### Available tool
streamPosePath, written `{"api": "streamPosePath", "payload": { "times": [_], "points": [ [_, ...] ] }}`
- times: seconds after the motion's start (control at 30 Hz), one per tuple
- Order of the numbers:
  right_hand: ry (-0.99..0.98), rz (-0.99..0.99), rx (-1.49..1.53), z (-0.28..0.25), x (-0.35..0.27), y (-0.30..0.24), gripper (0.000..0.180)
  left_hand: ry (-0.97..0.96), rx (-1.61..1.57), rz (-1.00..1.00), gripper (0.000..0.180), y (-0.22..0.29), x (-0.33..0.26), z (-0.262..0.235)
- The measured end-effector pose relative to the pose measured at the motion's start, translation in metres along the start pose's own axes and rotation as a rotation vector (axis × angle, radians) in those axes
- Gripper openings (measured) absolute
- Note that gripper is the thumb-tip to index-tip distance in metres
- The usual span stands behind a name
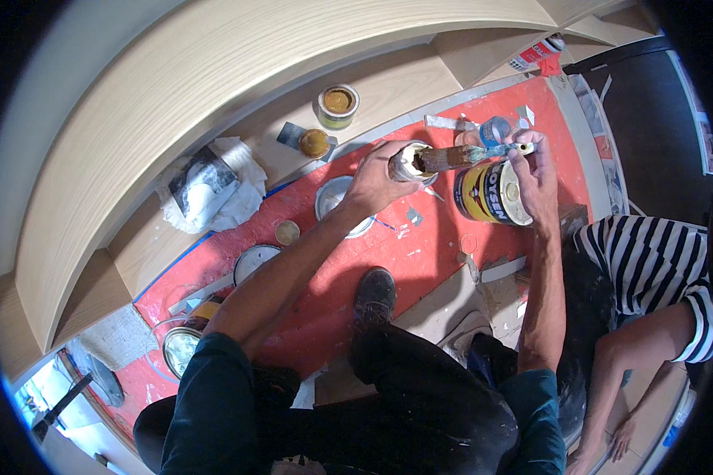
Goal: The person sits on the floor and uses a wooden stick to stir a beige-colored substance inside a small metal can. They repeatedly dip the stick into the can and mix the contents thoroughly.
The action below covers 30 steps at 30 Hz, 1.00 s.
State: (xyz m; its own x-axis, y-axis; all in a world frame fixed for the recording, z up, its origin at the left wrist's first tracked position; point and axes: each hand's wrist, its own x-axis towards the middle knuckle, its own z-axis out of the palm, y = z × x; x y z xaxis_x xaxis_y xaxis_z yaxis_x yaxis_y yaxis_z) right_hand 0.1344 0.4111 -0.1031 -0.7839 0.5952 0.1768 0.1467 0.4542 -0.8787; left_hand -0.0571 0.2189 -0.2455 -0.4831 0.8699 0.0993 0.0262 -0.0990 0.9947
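Observation:
My left hand [376, 178] is wrapped round a small open can [408, 163], tilted so its mouth faces right. My right hand [537, 174] grips the pale, paint-smeared handle of a paintbrush [471, 155]. Its brown-stained bristles are at the can's mouth; whether they reach inside is hard to make out. Below the brush is a large yellow and black paint can [483, 192], close to my right wrist. A clear bluish cup [495, 131] stands just beyond the brush handle. Under my left wrist, a round pale container or lid [333, 198] is partly covered.
A red sheet [317, 277] covers the floor. Along the curved wooden shelf [404, 79] are a small can of brown stain [338, 100], a brown-coated lid [314, 142] and a white cloth [245, 194]. Another open paint can [181, 352] is at lower left. A co-worker in a striped shirt [650, 257] sits right.

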Motion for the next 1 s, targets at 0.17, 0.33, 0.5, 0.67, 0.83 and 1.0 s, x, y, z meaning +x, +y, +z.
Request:
{"api": "streamPosePath", "payload": {
  "times": [0.17,0.33,0.5,0.67,0.83,1.0],
  "points": [
    [-0.026,-0.083,-0.107,-0.003,-0.002,-0.007,0.018,0.010,-0.101,0.028,0.063,0.001,-0.001,0.007],
    [-0.024,-0.038,-0.113,-0.008,-0.004,-0.006,0.017,0.000,0.024,0.071,0.066,0.003,-0.001,0.008],
    [-0.018,-0.062,-0.171,-0.009,-0.004,-0.010,0.015,0.036,0.053,0.110,0.067,-0.005,-0.001,0.011],
    [-0.004,-0.077,-0.189,-0.015,-0.006,-0.005,0.015,0.052,0.138,0.124,0.067,-0.002,0.001,0.016],
    [0.012,-0.059,-0.200,-0.016,-0.007,-0.004,0.017,0.074,0.049,0.120,0.068,-0.007,0.000,0.020],
    [0.027,-0.069,-0.218,-0.025,-0.009,-0.002,0.019,0.095,0.035,0.093,0.068,-0.005,-0.002,0.022]
  ]
}}
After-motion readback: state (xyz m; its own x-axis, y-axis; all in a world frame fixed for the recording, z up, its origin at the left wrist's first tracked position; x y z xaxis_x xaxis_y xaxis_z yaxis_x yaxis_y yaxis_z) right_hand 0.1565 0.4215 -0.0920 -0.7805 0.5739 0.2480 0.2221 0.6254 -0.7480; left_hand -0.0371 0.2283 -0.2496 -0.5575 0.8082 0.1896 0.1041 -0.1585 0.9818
